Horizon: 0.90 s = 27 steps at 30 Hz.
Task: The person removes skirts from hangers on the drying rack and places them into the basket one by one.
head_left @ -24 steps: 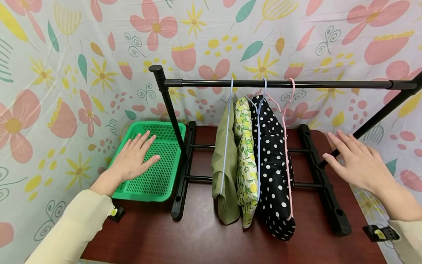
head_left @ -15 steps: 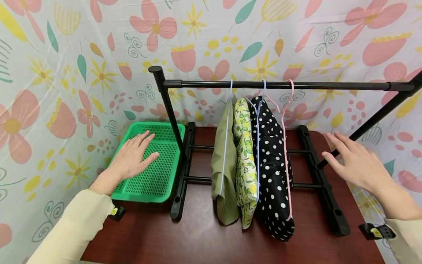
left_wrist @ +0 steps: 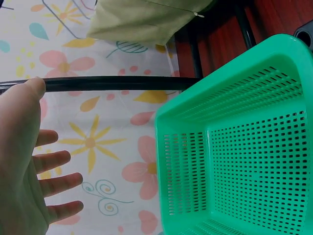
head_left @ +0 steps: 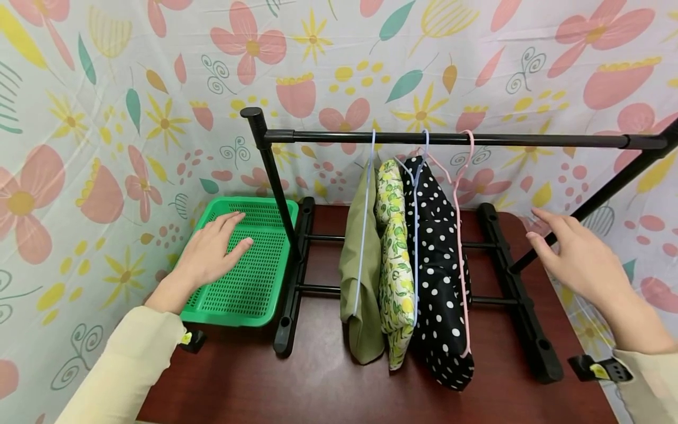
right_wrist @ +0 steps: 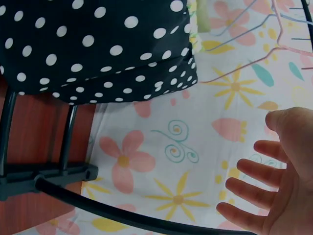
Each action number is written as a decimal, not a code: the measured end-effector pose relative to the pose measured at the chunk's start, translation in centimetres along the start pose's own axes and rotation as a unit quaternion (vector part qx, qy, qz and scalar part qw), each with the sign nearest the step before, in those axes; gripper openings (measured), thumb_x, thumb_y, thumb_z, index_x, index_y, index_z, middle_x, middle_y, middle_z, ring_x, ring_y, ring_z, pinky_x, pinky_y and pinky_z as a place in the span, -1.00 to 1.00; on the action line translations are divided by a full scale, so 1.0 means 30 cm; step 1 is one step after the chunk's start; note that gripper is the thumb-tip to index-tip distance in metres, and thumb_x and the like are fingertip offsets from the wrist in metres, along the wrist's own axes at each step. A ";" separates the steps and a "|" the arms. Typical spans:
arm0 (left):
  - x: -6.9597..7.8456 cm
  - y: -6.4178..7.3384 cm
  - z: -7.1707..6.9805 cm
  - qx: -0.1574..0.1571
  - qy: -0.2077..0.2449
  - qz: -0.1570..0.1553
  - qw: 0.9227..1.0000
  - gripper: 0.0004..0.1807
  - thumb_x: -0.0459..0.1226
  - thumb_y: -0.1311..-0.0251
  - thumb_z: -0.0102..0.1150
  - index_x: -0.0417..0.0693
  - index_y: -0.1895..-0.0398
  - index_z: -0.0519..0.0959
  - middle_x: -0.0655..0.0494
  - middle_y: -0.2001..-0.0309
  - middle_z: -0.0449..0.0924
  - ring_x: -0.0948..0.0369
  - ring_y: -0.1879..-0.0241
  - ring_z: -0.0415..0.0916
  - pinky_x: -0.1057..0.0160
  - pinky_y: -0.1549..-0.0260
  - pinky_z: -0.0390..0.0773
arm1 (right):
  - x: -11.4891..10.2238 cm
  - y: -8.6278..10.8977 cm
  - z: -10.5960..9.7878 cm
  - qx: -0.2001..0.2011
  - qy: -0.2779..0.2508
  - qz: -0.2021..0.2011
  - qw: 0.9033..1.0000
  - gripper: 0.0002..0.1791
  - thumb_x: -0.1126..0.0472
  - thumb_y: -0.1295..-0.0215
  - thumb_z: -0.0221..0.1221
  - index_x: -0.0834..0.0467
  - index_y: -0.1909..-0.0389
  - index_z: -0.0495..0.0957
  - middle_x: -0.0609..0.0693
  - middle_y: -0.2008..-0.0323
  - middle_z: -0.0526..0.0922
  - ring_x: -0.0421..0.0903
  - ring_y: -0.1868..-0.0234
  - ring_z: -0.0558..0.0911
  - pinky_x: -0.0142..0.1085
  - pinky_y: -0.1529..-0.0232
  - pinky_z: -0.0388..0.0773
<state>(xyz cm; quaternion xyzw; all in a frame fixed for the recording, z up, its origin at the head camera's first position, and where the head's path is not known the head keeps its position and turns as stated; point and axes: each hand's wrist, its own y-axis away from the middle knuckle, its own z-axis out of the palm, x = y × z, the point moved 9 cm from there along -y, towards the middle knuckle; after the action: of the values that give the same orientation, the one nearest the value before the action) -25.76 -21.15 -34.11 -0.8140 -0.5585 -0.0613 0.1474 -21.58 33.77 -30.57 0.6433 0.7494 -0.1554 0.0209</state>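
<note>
Above the green plastic basket (head_left: 241, 277) at the left, my left hand (head_left: 209, 250) hovers with its fingers extended and holds nothing. My right hand (head_left: 582, 259) is held in the air by the right post of the black clothes rack (head_left: 339, 138), also holding nothing. From the rack's bar hang an olive green cloth item (head_left: 360, 247) on a blue hanger, a lemon-print one (head_left: 396, 277) on another blue hanger, and a black one with white dots (head_left: 436, 282) on a pink hanger (head_left: 458, 224). In the wrist views both palms are bare, fingers spread apart.
The rack's black feet (head_left: 288, 312) stand on a dark red-brown table (head_left: 328, 388). Thin crossbars (head_left: 323, 289) join the feet low down. A flower-print curtain (head_left: 175, 88) closes off the back and sides.
The fingers of both hands have drawn slightly closer together and turned a little. The right hand has shifted slightly. The hanging items and basket stay put.
</note>
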 end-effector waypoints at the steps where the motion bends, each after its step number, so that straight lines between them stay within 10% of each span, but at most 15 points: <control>1: 0.000 0.002 -0.003 0.006 0.003 0.002 1.000 -0.33 0.10 -0.32 -0.17 -0.07 -0.37 0.14 -0.10 -0.33 0.15 -0.10 -0.25 0.18 -0.18 -0.10 0.23 | -0.003 -0.001 -0.006 0.009 -0.002 0.002 1.000 -0.41 0.03 -0.39 -0.07 0.25 -0.33 0.16 0.44 -0.06 0.33 0.32 0.13 0.43 0.20 0.27 0.29; 20: 0.006 0.002 -0.041 0.065 0.043 -0.002 0.997 -0.43 0.06 -0.32 -0.14 -0.05 -0.28 0.28 -0.08 -0.22 0.30 -0.05 -0.15 0.30 -0.11 -0.03 0.32 | -0.094 -0.030 -0.126 0.148 -0.042 0.006 0.988 -0.63 0.19 -0.23 0.06 0.24 -0.02 0.52 0.28 0.17 0.60 0.24 0.32 0.56 0.05 0.41 0.31; 27: 0.024 -0.006 -0.047 0.088 0.052 0.010 0.995 -0.47 0.02 -0.31 -0.08 -0.07 -0.23 0.34 -0.06 -0.16 0.37 -0.01 -0.11 0.35 -0.06 -0.02 0.36 | -0.126 -0.056 -0.159 0.168 -0.038 -0.006 0.985 -0.68 0.20 -0.21 0.07 0.22 0.05 0.58 0.23 0.25 0.64 0.23 0.34 0.59 -0.40 0.50 0.22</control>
<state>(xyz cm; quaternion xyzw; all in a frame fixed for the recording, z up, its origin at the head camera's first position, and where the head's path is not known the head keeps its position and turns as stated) -25.57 -20.87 -32.54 -0.7993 -0.5448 -0.0531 0.2480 -21.75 31.18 -24.80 0.6266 0.7153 -0.3036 -0.0593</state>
